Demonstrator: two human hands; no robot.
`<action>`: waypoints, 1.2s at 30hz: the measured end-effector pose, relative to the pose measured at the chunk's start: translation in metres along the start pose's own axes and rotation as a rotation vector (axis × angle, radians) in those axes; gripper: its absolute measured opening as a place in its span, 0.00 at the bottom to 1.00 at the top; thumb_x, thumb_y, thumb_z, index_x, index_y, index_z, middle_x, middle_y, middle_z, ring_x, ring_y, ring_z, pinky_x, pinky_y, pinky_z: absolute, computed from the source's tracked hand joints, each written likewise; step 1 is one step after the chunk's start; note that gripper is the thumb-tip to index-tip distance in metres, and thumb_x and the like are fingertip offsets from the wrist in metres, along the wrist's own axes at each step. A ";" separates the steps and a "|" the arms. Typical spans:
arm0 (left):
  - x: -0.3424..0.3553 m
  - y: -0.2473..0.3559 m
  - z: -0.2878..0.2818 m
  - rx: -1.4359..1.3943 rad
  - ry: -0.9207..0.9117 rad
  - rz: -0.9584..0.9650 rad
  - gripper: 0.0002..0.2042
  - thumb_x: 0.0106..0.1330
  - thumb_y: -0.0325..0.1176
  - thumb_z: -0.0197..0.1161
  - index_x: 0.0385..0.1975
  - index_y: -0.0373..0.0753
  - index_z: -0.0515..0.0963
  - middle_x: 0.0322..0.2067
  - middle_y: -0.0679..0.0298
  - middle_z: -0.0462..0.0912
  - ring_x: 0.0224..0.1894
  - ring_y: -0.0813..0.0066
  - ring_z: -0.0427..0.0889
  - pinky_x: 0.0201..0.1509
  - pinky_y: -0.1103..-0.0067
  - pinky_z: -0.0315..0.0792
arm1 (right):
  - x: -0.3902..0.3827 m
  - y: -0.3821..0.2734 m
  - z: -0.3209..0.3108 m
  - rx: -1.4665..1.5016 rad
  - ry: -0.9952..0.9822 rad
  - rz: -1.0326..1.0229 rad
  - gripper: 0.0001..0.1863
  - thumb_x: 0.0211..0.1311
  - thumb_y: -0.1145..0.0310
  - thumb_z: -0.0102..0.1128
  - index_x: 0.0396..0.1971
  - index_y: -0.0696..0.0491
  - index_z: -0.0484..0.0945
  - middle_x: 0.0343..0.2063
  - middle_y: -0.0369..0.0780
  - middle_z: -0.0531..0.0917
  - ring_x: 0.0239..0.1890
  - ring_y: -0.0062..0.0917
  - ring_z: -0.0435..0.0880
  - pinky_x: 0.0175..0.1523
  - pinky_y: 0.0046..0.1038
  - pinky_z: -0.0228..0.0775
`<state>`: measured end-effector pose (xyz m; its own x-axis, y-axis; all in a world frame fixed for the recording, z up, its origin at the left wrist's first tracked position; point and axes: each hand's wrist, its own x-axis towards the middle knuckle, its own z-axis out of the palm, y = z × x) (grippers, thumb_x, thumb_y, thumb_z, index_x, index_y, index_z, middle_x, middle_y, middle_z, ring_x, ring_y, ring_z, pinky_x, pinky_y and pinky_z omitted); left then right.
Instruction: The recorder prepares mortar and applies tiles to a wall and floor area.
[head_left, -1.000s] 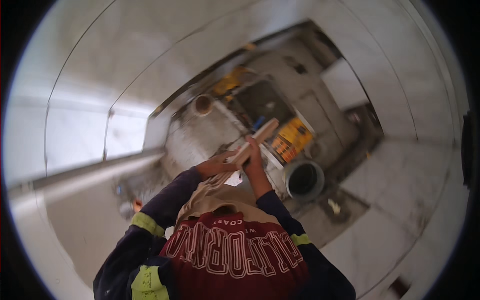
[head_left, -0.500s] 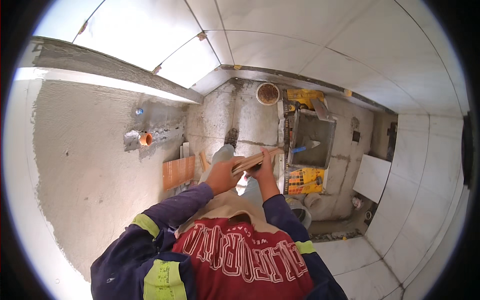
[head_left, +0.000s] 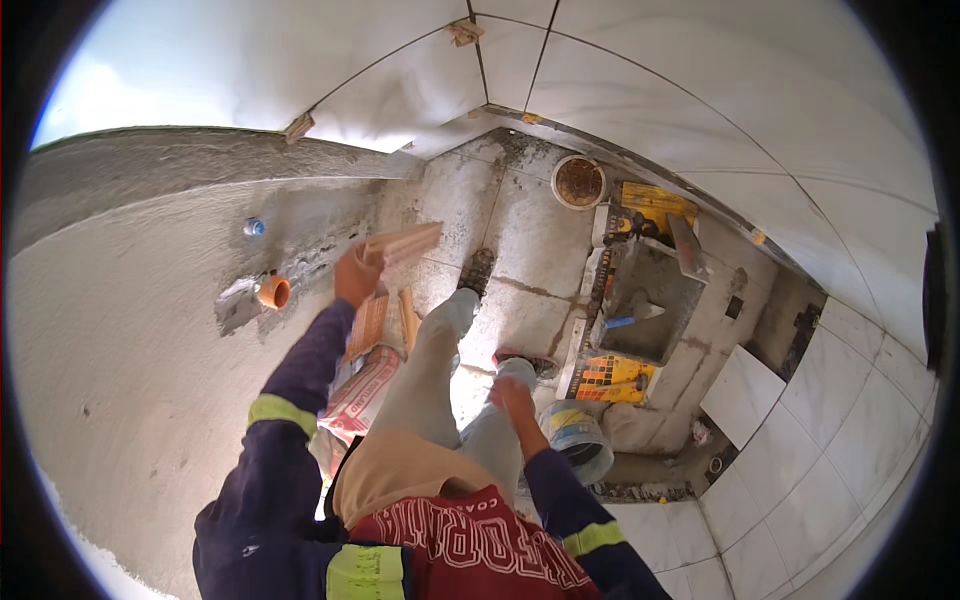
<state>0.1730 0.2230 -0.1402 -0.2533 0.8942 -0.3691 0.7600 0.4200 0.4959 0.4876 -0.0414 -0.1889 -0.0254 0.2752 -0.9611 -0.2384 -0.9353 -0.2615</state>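
My left hand (head_left: pixel 357 274) reaches out toward the wall on the left. It is closed on a bundle of flat, reddish-tan strips (head_left: pixel 408 243), which point away to the right; whether they are wood or tile I cannot make out. Below them, ribbed orange tile pieces (head_left: pixel 367 328) lean by the wall, with a narrow tan strip (head_left: pixel 409 318) beside them. My right hand (head_left: pixel 513 397) hangs by my right knee, apart from the strips. Its fingers are partly hidden and blurred.
An orange pipe end (head_left: pixel 273 292) and a blue-capped fitting (head_left: pixel 254 227) stick out of the left wall. On the right stand a mortar tray (head_left: pixel 690 318) with a blue-handled trowel (head_left: pixel 634 315), a round bucket (head_left: pixel 579 182) and a grey bucket (head_left: pixel 592 447). A red-and-white bag (head_left: pixel 362 393) lies beside my leg.
My right hand has let go of the strips and dropped to my knee. My left hand has carried them left, toward the wall. The whole view has shifted and tilted.
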 end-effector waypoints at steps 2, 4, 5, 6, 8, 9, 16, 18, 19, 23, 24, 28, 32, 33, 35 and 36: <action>0.043 -0.039 0.020 0.100 0.088 0.005 0.21 0.52 0.41 0.68 0.43 0.35 0.79 0.38 0.47 0.82 0.43 0.50 0.82 0.47 0.65 0.74 | -0.015 0.041 -0.031 0.009 0.098 0.128 0.12 0.62 0.62 0.55 0.32 0.56 0.77 0.25 0.37 0.80 0.24 0.22 0.80 0.31 0.24 0.78; 0.087 -0.095 0.024 0.169 0.088 -0.014 0.22 0.50 0.41 0.68 0.43 0.35 0.79 0.38 0.48 0.83 0.43 0.50 0.82 0.48 0.64 0.74 | -0.026 0.067 -0.043 -0.007 0.118 0.191 0.10 0.63 0.64 0.54 0.33 0.57 0.76 0.26 0.39 0.80 0.25 0.24 0.81 0.33 0.27 0.79; 0.098 -0.100 0.036 0.162 0.070 -0.017 0.22 0.50 0.41 0.68 0.43 0.35 0.79 0.38 0.48 0.83 0.43 0.50 0.82 0.48 0.64 0.74 | -0.035 0.079 -0.052 0.055 0.170 0.239 0.10 0.64 0.65 0.53 0.34 0.57 0.76 0.26 0.39 0.81 0.25 0.25 0.81 0.33 0.28 0.80; 0.108 -0.101 0.045 0.166 0.081 -0.014 0.22 0.49 0.41 0.69 0.44 0.36 0.79 0.39 0.49 0.83 0.43 0.51 0.82 0.48 0.65 0.75 | -0.044 0.091 -0.058 0.056 0.189 0.245 0.10 0.64 0.65 0.53 0.34 0.57 0.76 0.26 0.39 0.81 0.25 0.25 0.81 0.33 0.28 0.80; 0.131 -0.108 0.059 0.168 0.098 -0.007 0.23 0.48 0.40 0.69 0.44 0.37 0.79 0.39 0.49 0.83 0.44 0.51 0.82 0.48 0.65 0.75 | -0.050 0.102 -0.056 0.220 0.222 0.169 0.08 0.64 0.67 0.53 0.33 0.56 0.76 0.25 0.40 0.81 0.25 0.25 0.82 0.33 0.28 0.81; 0.143 -0.114 0.063 0.145 0.119 -0.019 0.23 0.47 0.40 0.69 0.44 0.38 0.79 0.39 0.50 0.83 0.44 0.51 0.82 0.48 0.65 0.75 | -0.045 0.100 -0.052 0.219 0.223 0.166 0.08 0.64 0.67 0.53 0.33 0.56 0.76 0.25 0.40 0.81 0.25 0.25 0.82 0.33 0.28 0.81; 0.187 -0.159 0.077 0.117 0.187 0.058 0.24 0.45 0.39 0.70 0.45 0.39 0.78 0.39 0.52 0.84 0.43 0.51 0.82 0.47 0.65 0.75 | -0.044 0.099 -0.029 0.248 0.263 0.234 0.07 0.62 0.69 0.55 0.33 0.57 0.76 0.25 0.39 0.80 0.23 0.23 0.81 0.33 0.26 0.80; 0.195 -0.166 0.076 0.175 0.166 0.045 0.25 0.45 0.40 0.70 0.45 0.39 0.78 0.39 0.51 0.83 0.43 0.51 0.82 0.48 0.65 0.75 | -0.041 0.099 -0.027 0.250 0.273 0.227 0.07 0.62 0.69 0.56 0.33 0.57 0.75 0.25 0.39 0.80 0.23 0.23 0.81 0.33 0.26 0.80; 0.198 -0.165 0.077 0.228 0.140 0.035 0.25 0.45 0.40 0.70 0.46 0.39 0.77 0.40 0.51 0.83 0.44 0.50 0.82 0.48 0.65 0.75 | -0.042 0.100 -0.029 0.256 0.278 0.237 0.07 0.62 0.69 0.57 0.33 0.57 0.75 0.24 0.39 0.80 0.22 0.23 0.80 0.33 0.26 0.80; 0.211 -0.166 0.074 0.201 0.207 0.096 0.24 0.45 0.40 0.70 0.45 0.38 0.78 0.40 0.51 0.83 0.44 0.49 0.81 0.47 0.65 0.75 | -0.043 0.103 -0.029 0.293 0.286 0.272 0.07 0.62 0.68 0.58 0.33 0.57 0.75 0.24 0.40 0.80 0.21 0.22 0.79 0.31 0.25 0.79; 0.214 -0.169 0.072 0.183 0.204 0.093 0.24 0.46 0.40 0.70 0.44 0.37 0.78 0.41 0.51 0.83 0.44 0.49 0.81 0.47 0.65 0.75 | -0.043 0.104 -0.026 0.290 0.286 0.275 0.07 0.62 0.68 0.58 0.33 0.57 0.75 0.24 0.40 0.80 0.21 0.22 0.79 0.31 0.25 0.79; 0.224 -0.168 0.077 0.153 0.207 0.090 0.21 0.50 0.40 0.68 0.43 0.36 0.78 0.41 0.50 0.83 0.44 0.49 0.81 0.46 0.64 0.75 | -0.038 0.108 -0.024 0.256 0.321 0.276 0.07 0.62 0.69 0.57 0.33 0.57 0.75 0.24 0.40 0.80 0.21 0.22 0.79 0.29 0.25 0.78; 0.239 -0.178 0.060 0.126 0.152 0.193 0.19 0.52 0.40 0.66 0.42 0.36 0.78 0.40 0.49 0.83 0.43 0.47 0.81 0.46 0.64 0.75 | -0.036 0.098 -0.013 0.260 0.277 0.300 0.06 0.61 0.70 0.57 0.33 0.57 0.75 0.24 0.40 0.80 0.20 0.22 0.78 0.28 0.25 0.78; 0.237 -0.178 0.062 0.322 0.120 0.114 0.20 0.53 0.41 0.67 0.43 0.37 0.77 0.41 0.49 0.82 0.45 0.48 0.80 0.47 0.63 0.75 | -0.036 0.095 -0.011 0.260 0.267 0.302 0.06 0.61 0.70 0.57 0.33 0.57 0.75 0.24 0.40 0.80 0.20 0.22 0.78 0.28 0.25 0.78; 0.228 -0.162 0.076 0.505 0.081 0.033 0.21 0.54 0.41 0.67 0.44 0.37 0.76 0.43 0.49 0.81 0.46 0.48 0.80 0.48 0.63 0.75 | -0.036 0.088 -0.013 0.256 0.276 0.307 0.06 0.62 0.70 0.56 0.33 0.57 0.75 0.24 0.40 0.81 0.20 0.21 0.78 0.28 0.25 0.78; 0.215 -0.147 0.089 0.493 0.124 0.026 0.21 0.56 0.43 0.66 0.46 0.38 0.75 0.43 0.49 0.80 0.45 0.47 0.79 0.47 0.61 0.74 | -0.035 0.088 -0.016 0.254 0.292 0.303 0.06 0.62 0.70 0.56 0.33 0.57 0.75 0.24 0.40 0.81 0.20 0.21 0.78 0.28 0.25 0.78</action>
<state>0.0601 0.3392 -0.3624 -0.2770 0.9276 -0.2508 0.9515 0.3012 0.0631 0.4828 -0.1369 -0.1795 0.1346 -0.1088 -0.9849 -0.4924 -0.8699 0.0288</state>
